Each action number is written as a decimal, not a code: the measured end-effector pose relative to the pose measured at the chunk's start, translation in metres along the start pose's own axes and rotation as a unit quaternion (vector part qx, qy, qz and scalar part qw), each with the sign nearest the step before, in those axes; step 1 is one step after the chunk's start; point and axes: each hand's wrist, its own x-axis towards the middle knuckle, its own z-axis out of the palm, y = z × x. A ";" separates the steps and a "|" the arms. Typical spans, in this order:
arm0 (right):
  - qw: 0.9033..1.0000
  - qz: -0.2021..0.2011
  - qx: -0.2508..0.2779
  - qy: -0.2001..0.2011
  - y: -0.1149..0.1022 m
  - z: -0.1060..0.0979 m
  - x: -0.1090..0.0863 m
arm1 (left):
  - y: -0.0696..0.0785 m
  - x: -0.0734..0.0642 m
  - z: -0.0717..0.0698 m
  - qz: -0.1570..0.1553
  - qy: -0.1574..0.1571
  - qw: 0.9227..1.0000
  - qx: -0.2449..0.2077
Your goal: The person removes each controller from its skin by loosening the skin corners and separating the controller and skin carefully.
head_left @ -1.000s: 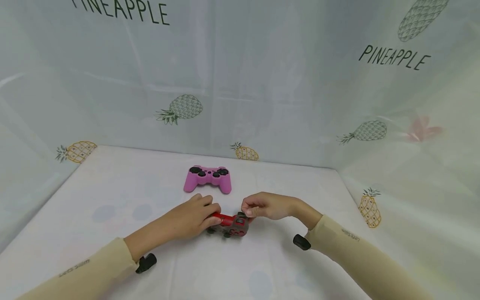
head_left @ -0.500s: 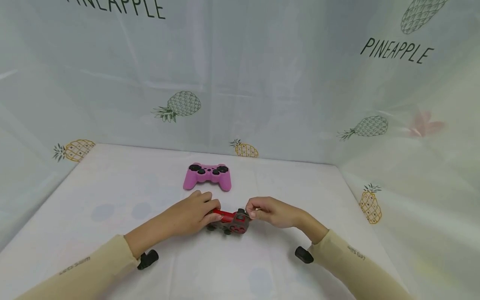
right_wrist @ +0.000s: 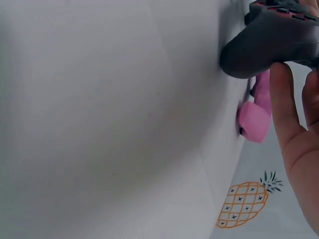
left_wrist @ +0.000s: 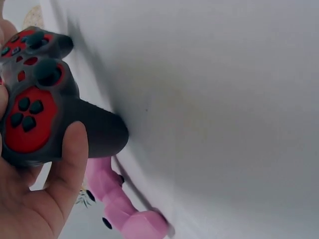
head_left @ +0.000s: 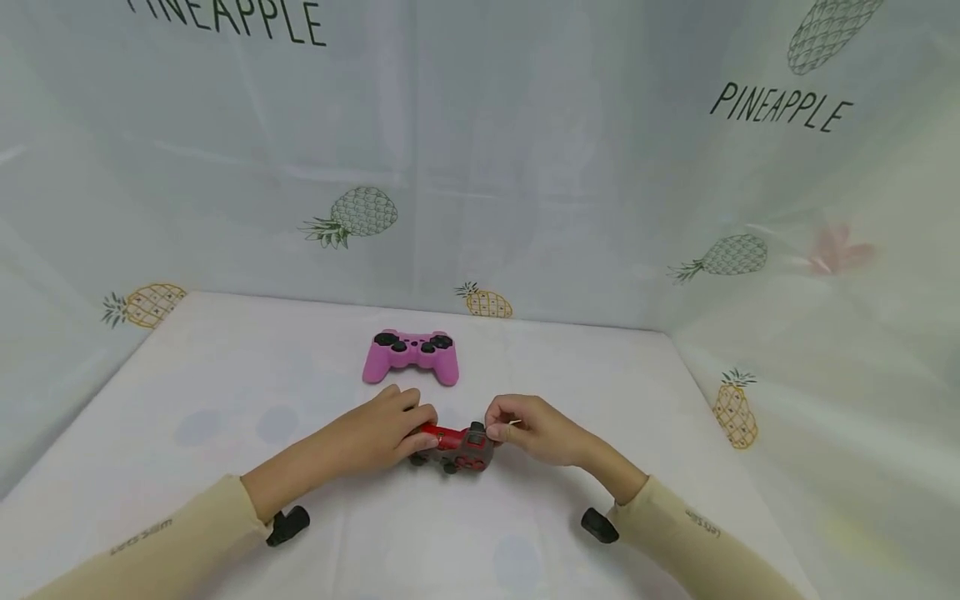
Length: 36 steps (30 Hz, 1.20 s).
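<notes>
Two bare hands share one red and dark-grey plastic game controller with twin sticks [head_left: 456, 447], and we've got it right between them. It sits around the middle of the white cloth-covered table [head_left: 592, 375], roughly midway between the left and right edges and well short of the far edge.

What matters most here, we reckon, is its long axis: it runs hand to hand, more or less in line with that far edge, so there's a hand at each end. Neither is really nearer since both touch it, but the left hand [head_left: 378, 433] has the bigger claim. Its fingers go over the left end and hide a good chunk of it. The right hand [head_left: 536, 429] only pinches the upper corner of the other end, thumb and bent fingers close together, so nothing's spread wide.

The button face looks toward us and the grips point down; whether their tips rest on the cloth, we can't tell. Pose-wise, both forearms slant inward in beige sleeves [head_left: 168, 546], with the back of the left hand facing up.

Just beyond, toward the far edge and slightly left, we've also got a pink controller with black buttons [head_left: 410, 354] lying flat, touched by neither hand.
</notes>
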 end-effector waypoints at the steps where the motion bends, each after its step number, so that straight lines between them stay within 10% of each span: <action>1: 1.000 0.003 0.002 0.005 0.000 0.001 0.000 | 0.000 -0.001 0.000 0.002 0.000 1.000 -0.002; 13: 0.996 0.045 -0.005 0.074 -0.010 0.007 -0.005 | 0.004 -0.003 0.000 -0.003 0.005 1.000 -0.014; 23: 0.983 -0.057 -0.157 0.071 -0.034 -0.003 0.000 | 0.004 0.000 -0.002 -0.015 -0.008 0.999 -0.031; 36: 0.961 -0.065 -0.262 -0.065 -0.070 -0.018 0.031 | 0.000 0.002 -0.002 -0.020 -0.011 0.999 -0.039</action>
